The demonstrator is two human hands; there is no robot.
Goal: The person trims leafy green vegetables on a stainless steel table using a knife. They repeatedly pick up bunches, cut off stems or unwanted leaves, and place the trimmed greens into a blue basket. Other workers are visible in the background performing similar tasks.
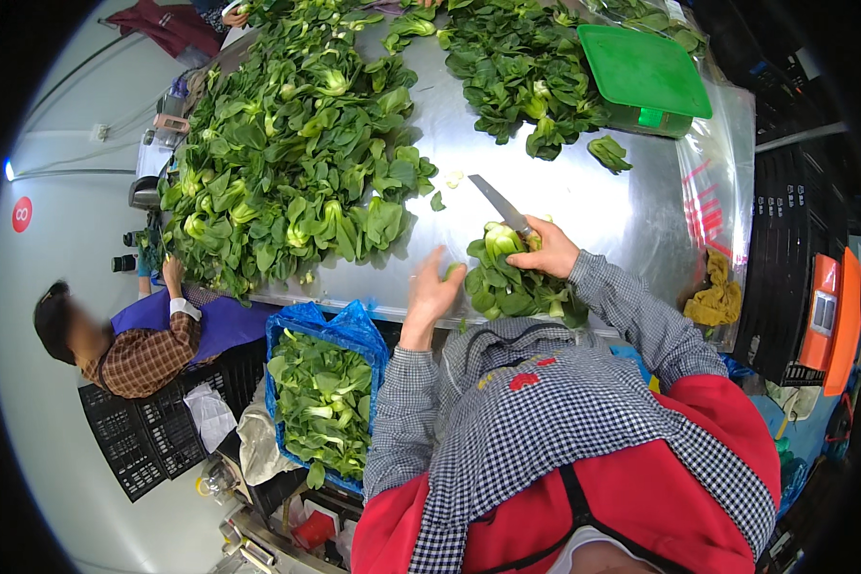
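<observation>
My right hand is closed on the handle of a knife, whose blade points up and left over the steel table. Beneath that hand, at the table's near edge, are several heads of bok choy; whether the fingers also grip one is unclear. My left hand, slightly blurred, is just left of these heads, with a bit of green at its fingertips that I cannot make out. Small leaf scraps lie beyond it. A large heap of bok choy covers the table's left side.
Another bok choy heap lies at the back, beside a green-topped scale. A blue-lined crate of bok choy stands below the table edge. A yellow cloth lies right. A co-worker works at the left; another person's hand shows at top left.
</observation>
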